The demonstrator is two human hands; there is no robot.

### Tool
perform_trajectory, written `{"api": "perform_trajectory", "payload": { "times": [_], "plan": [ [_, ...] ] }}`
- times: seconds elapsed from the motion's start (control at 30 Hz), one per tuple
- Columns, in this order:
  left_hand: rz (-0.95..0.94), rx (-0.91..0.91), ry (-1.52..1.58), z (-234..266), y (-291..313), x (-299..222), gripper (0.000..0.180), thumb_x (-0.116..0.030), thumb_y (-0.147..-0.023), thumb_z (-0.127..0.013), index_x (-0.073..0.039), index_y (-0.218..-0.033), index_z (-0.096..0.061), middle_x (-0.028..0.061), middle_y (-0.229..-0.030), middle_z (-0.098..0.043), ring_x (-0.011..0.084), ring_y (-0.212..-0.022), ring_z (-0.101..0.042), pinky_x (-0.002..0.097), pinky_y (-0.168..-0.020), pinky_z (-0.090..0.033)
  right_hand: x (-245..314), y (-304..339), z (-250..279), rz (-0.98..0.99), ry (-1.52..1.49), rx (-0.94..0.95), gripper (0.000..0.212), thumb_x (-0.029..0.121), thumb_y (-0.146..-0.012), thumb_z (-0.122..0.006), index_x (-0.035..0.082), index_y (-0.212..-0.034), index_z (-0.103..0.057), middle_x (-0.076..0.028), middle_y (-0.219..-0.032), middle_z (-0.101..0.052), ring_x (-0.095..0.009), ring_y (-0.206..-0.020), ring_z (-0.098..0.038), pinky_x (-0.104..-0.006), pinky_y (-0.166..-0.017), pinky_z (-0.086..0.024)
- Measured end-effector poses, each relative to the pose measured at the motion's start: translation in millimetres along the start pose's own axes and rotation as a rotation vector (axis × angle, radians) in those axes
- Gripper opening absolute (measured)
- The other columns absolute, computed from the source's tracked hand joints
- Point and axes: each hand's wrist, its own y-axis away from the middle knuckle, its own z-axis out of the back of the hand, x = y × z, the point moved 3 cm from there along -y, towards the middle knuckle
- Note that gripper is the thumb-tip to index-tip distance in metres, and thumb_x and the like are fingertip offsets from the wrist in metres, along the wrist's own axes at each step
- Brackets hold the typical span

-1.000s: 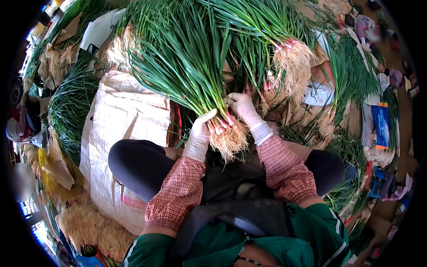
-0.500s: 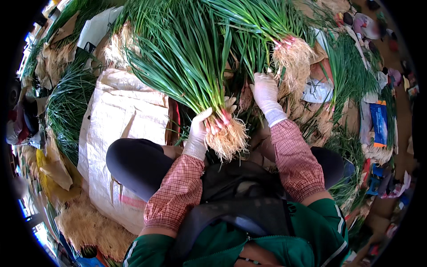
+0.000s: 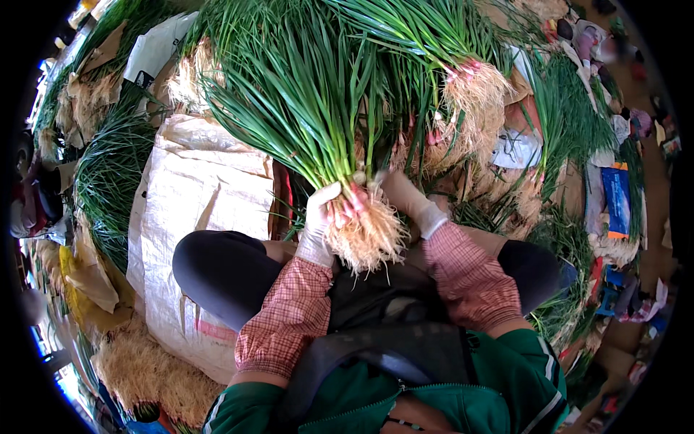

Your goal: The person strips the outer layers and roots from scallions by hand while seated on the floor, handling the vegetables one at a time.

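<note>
My left hand (image 3: 316, 224), in a pale glove, is closed round the lower stalks of a thick bunch of green garlic (image 3: 311, 123). Its long flat green leaves fan away from me, and the pinkish bulbs with tangled pale roots (image 3: 367, 242) hang toward my lap. At the bunch's right side is my gloved right hand (image 3: 408, 199). Motion smears its fingers near the stalks just above the bulbs, so I cannot make out their grip. Further off to the right lies another bunch of green garlic (image 3: 473, 87) with pink bulbs and long roots.
A folded whitish woven sack (image 3: 202, 177) lies left of my bent knee (image 3: 224, 278). More leafy heaps (image 3: 112, 181) surround me, with a pile of roots (image 3: 152, 369) at lower left. A blue packet (image 3: 617, 199) sits at far right, beside a brown floor (image 3: 650, 239).
My right hand has come from the heap beyond, back and leftward to the bunch's right side. The held bunch has shifted slightly, still in my left hand.
</note>
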Motion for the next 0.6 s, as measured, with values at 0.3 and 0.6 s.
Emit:
{"api": "perform_trajectory", "payload": {
  "times": [0.3, 0.6],
  "plan": [
    [-0.436, 0.013, 0.188, -70, 12, -10, 0.028, -0.028, -0.082, -0.056, 0.0, -0.083, -0.061, -0.0035, -0.077, -0.051, 0.0185, -0.082, -0.049, 0.0365, -0.08, -0.045, -19, -71, 123, -0.295, -0.087, -0.663, 0.023, 0.022, -0.087, -0.056, 0.006, -0.103, -0.063, -0.018, -0.092, -0.065, -0.031, -0.083, -0.064, -0.0369, -0.076, -0.049],
    [-0.296, -0.218, -0.035, -20, 6, 2, 0.032, -0.026, -0.09, -0.048, 0.005, -0.088, -0.057, 0.0108, -0.066, -0.062, 0.0153, -0.052, -0.058, 0.0334, -0.088, -0.049, -39, -24, 100, -0.342, -0.29, -0.617, 0.019, 0.022, -0.081, -0.065, 0.004, -0.088, -0.065, -0.013, -0.078, -0.067, -0.026, -0.066, -0.065, -0.0344, -0.062, -0.05]
  ]
}}
